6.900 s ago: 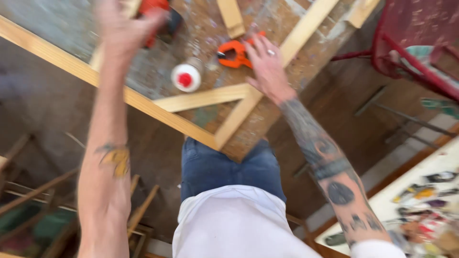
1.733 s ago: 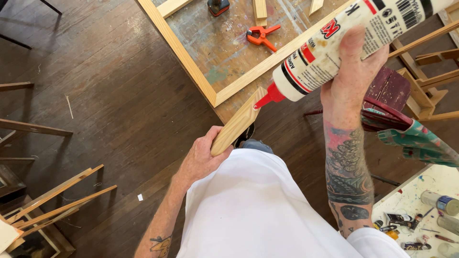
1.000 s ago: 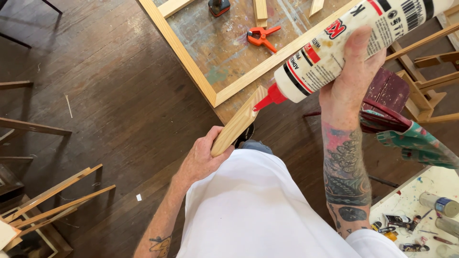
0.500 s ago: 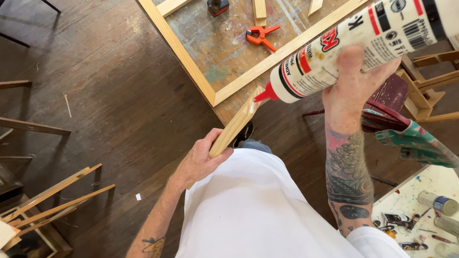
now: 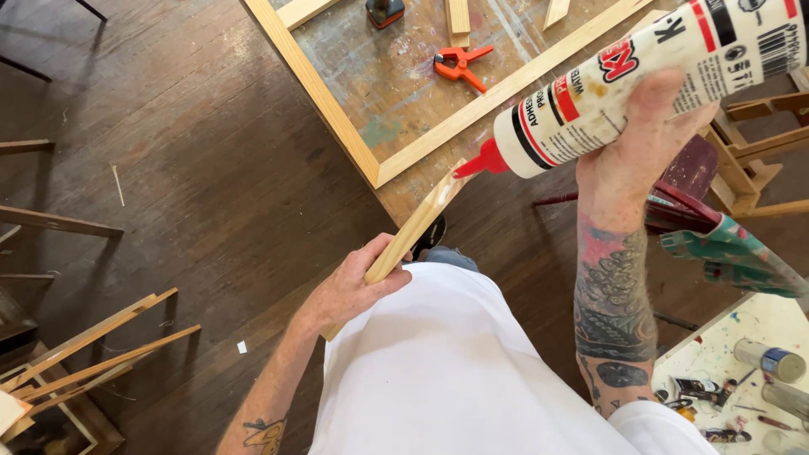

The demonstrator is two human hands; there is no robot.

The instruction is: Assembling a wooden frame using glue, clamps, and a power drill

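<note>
Gripping a wooden strip [image 5: 415, 229] near its lower part, left hand [image 5: 352, 289] with fingers wrapped shut around it, just in front of the white shirt [image 5: 472, 371]. Strip angled up and to the right, its cut upper end close under the red nozzle [image 5: 477, 160] of a glue bottle [image 5: 640, 72]; whether nozzle and wood actually touch, cannot tell. Squeezing the white bottle from below, right hand [image 5: 645, 143], thumb and fingers clamped on its body, bottle tilted with nozzle pointing down and left. Tattooed right forearm [image 5: 613, 295] running down to the lower right.

Lying on the wooden floor [image 5: 202, 177] beyond the strip, a paint-stained board framed by pale wooden bars [image 5: 312, 84], meeting in a corner just past the strip's tip. Resting on that board, an orange spring clamp [image 5: 459, 66], well apart from both hands, plus a short wood offcut [image 5: 458, 15] and a dark tool with an orange part [image 5: 385, 11] at the top edge.

Leaning at the lower left, more thin wooden strips [image 5: 93, 337]. At the right, a dark red chair [image 5: 687, 177] with a paint-smeared cloth [image 5: 729, 253] draped beside it. At the lower right corner, a paint-spattered worktop [image 5: 742, 337] carrying paint tubes [image 5: 695, 388] and a grey can [image 5: 768, 360].
</note>
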